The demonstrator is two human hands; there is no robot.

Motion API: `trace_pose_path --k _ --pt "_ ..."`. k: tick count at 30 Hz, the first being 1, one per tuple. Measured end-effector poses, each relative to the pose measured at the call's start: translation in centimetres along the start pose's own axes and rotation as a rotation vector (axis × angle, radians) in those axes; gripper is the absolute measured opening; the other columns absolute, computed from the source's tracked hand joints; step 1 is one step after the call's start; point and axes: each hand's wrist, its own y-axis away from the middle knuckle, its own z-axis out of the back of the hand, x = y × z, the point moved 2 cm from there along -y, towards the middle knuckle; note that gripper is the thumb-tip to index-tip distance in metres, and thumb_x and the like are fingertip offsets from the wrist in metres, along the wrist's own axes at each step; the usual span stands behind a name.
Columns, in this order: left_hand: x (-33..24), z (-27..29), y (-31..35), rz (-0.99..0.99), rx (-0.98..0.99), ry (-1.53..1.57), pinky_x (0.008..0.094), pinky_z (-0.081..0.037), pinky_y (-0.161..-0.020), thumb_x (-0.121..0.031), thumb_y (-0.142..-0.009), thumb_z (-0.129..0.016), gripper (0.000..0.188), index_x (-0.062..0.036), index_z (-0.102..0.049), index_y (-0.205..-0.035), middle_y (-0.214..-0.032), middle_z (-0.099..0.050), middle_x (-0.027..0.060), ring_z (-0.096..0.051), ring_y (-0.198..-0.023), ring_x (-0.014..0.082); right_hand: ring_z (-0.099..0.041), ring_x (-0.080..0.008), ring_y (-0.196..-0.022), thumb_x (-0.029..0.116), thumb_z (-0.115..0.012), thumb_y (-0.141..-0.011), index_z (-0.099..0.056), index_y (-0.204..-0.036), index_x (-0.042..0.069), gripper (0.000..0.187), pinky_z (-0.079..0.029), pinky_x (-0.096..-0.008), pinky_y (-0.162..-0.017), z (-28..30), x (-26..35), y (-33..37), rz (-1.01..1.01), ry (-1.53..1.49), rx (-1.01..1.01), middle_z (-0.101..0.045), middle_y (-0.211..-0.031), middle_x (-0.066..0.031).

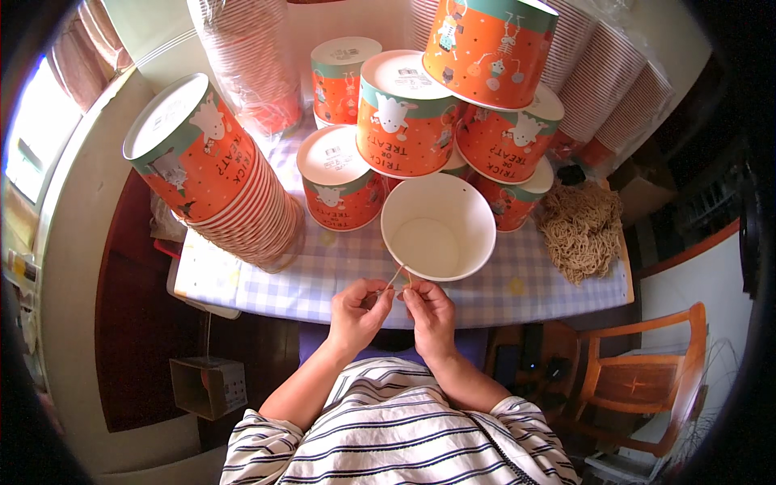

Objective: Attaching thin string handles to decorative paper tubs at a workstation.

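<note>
At the near edge of the table, an open paper bucket (pixel 479 218) tilts its white inside toward me. A thin tan cord (pixel 396 276) runs as two strands from its near rim to my fingers. My left hand (pixel 354 314) pinches one strand between thumb and fingertips. Close beside it, my right hand (pixel 430 314) pinches the other strand. Both hands are just below the bucket's rim, a small gap apart. The cord's ends are too small to make out. A tangled heap of tan cords (pixel 580 230) lies on the right of the table.
Orange buckets (pixel 408 133) stand upside down in a stacked pile behind the open one. A tall nested stack of buckets (pixel 234 190) leans at the left. Plastic-wrapped stacks (pixel 250 73) line the back. A wooden chair (pixel 643 380) and a cardboard box (pixel 208 388) are below the table.
</note>
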Motion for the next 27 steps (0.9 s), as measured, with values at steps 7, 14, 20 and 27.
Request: trace_pose_path --k 7,14,20,27 --pt "-0.4 0.8 0.0 -0.051 0.015 -0.047 0.0165 -0.035 -0.052 -0.002 -0.085 -0.060 0.005 0.0027 -0.061 -0.087 -0.068 -0.055 -0.0043 -0.045 -0.059 0.0007 -0.045 -0.0019 -0.061 0.013 -0.059 -0.091 -0.058 -0.096 0.004 0.011 -0.036 -0.0171 -0.054 0.3 -0.3 0.0 0.002 -0.044 -0.053 -0.062 -0.079 -0.0001" --pt "-0.3 1.1 0.1 0.005 0.074 0.078 0.0161 -0.031 -0.050 -0.004 -0.085 -0.062 0.015 0.0029 -0.063 -0.098 -0.067 -0.053 -0.0058 -0.040 -0.057 0.0005 -0.045 -0.0021 -0.062 0.014 -0.059 -0.091 -0.057 -0.097 0.004 0.012 -0.035 -0.0169 -0.055 0.1 -0.1 0.0 0.009 -0.065 -0.021 -0.062 -0.080 -0.0001" --pt "-0.5 0.2 0.0 0.045 0.096 0.023 0.0163 -0.030 -0.049 -0.004 -0.084 -0.063 0.013 0.0030 -0.063 -0.096 -0.066 -0.050 -0.0069 -0.040 -0.057 -0.0001 -0.045 -0.0022 -0.062 0.016 -0.058 -0.091 -0.057 -0.097 0.005 0.012 -0.035 -0.0171 -0.056 0.1 -0.3 0.2 -0.031 -0.075 -0.010 -0.061 -0.080 0.0001" --pt "-0.1 1.1 0.0 0.034 0.038 0.119 0.0163 -0.030 -0.050 -0.005 -0.084 -0.064 0.012 0.0031 -0.062 -0.093 -0.065 -0.049 -0.0069 -0.039 -0.057 0.0002 -0.044 -0.0024 -0.062 0.017 -0.057 -0.092 -0.057 -0.096 0.006 0.012 -0.035 -0.0169 -0.056 0.2 -0.2 0.0 0.004 -0.058 -0.013 -0.061 -0.079 -0.0001"
